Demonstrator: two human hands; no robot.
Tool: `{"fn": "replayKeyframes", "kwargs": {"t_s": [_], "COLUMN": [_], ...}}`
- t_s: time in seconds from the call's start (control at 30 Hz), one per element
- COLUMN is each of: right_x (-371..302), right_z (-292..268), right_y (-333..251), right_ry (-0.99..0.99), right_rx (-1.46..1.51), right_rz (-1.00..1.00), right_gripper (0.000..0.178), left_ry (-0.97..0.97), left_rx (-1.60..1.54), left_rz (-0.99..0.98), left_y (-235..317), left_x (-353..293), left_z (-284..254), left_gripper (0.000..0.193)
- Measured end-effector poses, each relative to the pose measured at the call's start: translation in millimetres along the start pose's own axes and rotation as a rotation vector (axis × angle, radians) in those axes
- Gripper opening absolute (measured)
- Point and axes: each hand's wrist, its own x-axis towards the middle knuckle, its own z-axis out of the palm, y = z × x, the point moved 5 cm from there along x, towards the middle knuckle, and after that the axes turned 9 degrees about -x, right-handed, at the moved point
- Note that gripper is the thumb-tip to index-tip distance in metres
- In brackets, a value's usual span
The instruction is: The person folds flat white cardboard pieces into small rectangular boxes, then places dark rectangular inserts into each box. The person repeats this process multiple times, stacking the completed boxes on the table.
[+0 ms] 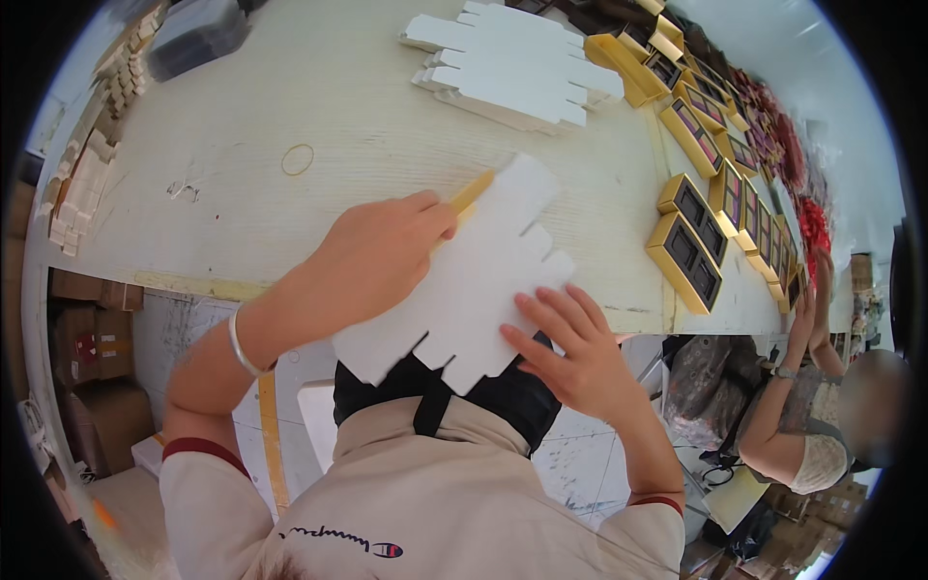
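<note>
A white die-cut card blank (488,261) with notched tabs lies before me, its near end overhanging the table edge above my lap. My left hand (387,246), a silver bangle at its wrist, is closed round a narrow yellow strip (472,193) lying along the card's left side. Whether that strip is loose or part of the card, I cannot tell. On the card's right edge rests my right hand (570,353), fingers stretched out and spread. Farther back sits a stack of similar white card blanks (517,63).
Gold boxes with dark inserts (688,246) line the table's right side. White pieces (82,193) are piled along the left edge, near a clear plastic container (198,39). A rubber band (298,159) lies on the tabletop. Another person (793,425) works at the right.
</note>
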Motion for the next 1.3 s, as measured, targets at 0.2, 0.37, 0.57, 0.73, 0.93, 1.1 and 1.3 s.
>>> {"fn": "replayKeyframes", "kwargs": {"t_s": [0.2, 0.37, 0.57, 0.73, 0.93, 1.1, 1.3], "right_x": [32.3, 13.2, 42.9, 37.7, 26.8, 27.8, 46.3], "right_z": [4.6, 6.5, -1.3, 10.8, 6.9, 2.7, -5.7], "right_y": [-16.5, -9.9, 13.5, 10.9, 2.3, -2.0, 12.5], "right_ry": [0.256, 0.316, 0.256, 0.294, 0.263, 0.269, 0.18], "right_rx": [0.189, 0.074, 0.118, -0.021, 0.034, 0.119, 0.203], "right_rz": [-0.094, -0.076, 0.237, 0.102, 0.018, 0.048, 0.136], "right_gripper": [0.031, 0.027, 0.025, 0.027, 0.038, 0.027, 0.012], "left_ry": [-0.072, -0.005, -0.011, 0.216, 0.121, 0.184, 0.249], "left_rx": [0.087, 0.025, 0.142, 0.294, 0.215, 0.155, 0.154], "left_rz": [0.261, 0.36, 0.425, 0.54, 0.435, 0.396, 0.285], "left_y": [6.5, 9.1, 18.5, 32.2, 46.1, 42.4, 44.3], "left_x": [28.5, 30.2, 39.9, 27.5, -27.6, -43.3, -38.9], "left_z": [-0.7, 12.1, 16.2, 6.8, 28.8, 37.2, 29.6], "left_gripper": [0.013, 0.011, 0.01, 0.011, 0.021, 0.027, 0.028]}}
